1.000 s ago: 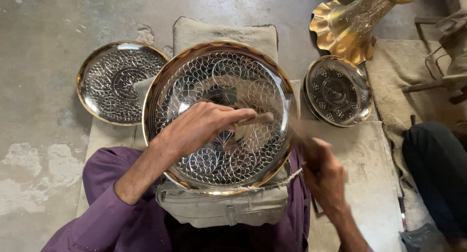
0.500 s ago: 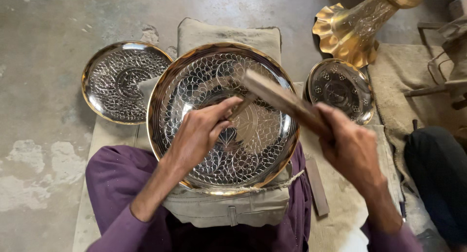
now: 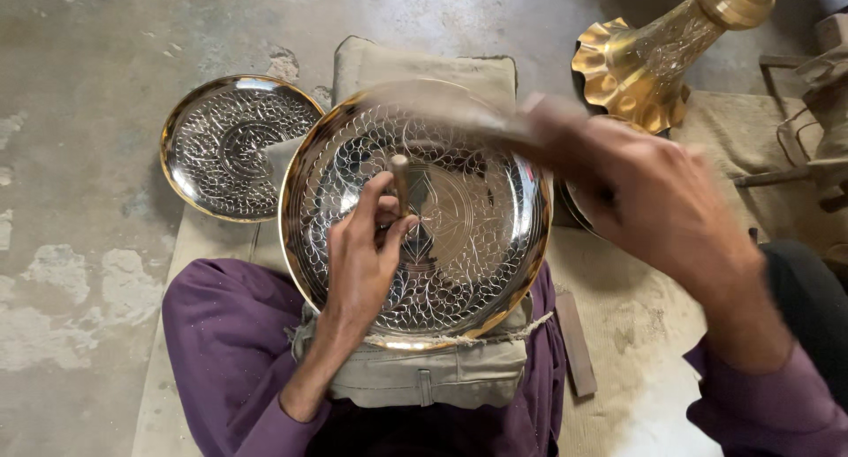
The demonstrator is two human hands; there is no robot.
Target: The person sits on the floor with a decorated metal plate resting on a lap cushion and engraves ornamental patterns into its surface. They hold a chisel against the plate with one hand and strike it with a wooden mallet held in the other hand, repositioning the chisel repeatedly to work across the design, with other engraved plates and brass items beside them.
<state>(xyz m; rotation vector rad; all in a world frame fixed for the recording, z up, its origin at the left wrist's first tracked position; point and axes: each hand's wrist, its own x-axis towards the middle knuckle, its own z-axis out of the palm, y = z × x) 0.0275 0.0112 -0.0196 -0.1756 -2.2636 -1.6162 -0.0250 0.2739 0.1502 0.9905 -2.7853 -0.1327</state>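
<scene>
A large round metal tray with a brass rim and engraved leaf pattern rests on a padded cushion in my lap. My left hand lies on the tray and holds a short metal chisel upright, its tip on the tray near the centre. My right hand is raised above the tray's right side and grips a wooden mallet, which is blurred and stretches left over the tray's far rim.
A smaller engraved tray lies on the concrete floor at the left. A tall brass vase with a wavy rim lies at the upper right. Another engraved dish is mostly hidden behind my right hand. A flat wooden stick lies on the mat.
My right hand has lifted from low at the right to high above the tray, swinging the mallet up and leftwards. My left hand has turned the chisel upright.
</scene>
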